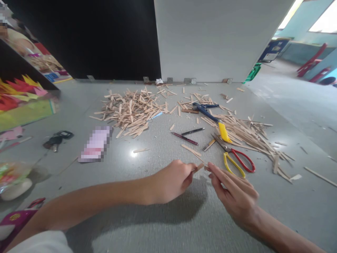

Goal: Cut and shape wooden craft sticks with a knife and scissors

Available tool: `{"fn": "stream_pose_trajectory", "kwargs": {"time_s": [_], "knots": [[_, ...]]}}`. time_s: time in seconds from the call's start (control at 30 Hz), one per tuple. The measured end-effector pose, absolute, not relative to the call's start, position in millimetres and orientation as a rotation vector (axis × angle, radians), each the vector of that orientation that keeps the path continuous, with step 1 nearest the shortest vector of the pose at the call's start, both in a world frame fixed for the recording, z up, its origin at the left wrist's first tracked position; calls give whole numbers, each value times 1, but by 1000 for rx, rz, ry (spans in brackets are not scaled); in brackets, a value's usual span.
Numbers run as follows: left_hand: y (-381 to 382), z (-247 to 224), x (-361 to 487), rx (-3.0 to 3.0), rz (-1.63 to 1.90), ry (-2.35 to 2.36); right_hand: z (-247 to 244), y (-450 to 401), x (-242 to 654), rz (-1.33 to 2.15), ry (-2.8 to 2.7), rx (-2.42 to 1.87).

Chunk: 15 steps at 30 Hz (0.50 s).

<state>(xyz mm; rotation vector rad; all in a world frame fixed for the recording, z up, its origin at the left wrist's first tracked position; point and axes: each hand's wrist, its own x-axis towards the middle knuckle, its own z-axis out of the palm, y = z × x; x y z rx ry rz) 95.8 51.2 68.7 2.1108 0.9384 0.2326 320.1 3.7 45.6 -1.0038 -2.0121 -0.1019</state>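
Near the middle of the grey table, my left hand [173,182] pinches a short piece of flat wooden stick [199,167]. Close to its tip, my right hand [234,191] has thumb and fingers together on another small wooden piece [206,168], mostly covered by the fingers. The two pieces are nearly end to end; I cannot tell whether they touch. Just beyond the hands lie loose wooden strips [191,149] and scissors [228,149] with one red and one yellow handle. A navy hand tool [207,113] with a yellow end rests behind the scissors.
Wooden sticks form a large pile [131,110] at back left and long strips [244,131] spread at right. Pens [184,138], keys [55,142] and a blurred pink rectangle [96,144] lie around. A black and white panel [210,38] stands behind. Another person sits far left.
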Motion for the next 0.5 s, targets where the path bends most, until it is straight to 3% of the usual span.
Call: {"fn": "stream_pose_trajectory", "kwargs": {"time_s": [0.5], "knots": [[49, 67, 96, 2209, 193, 912, 58, 5, 319, -293, -2176, -846]]}}
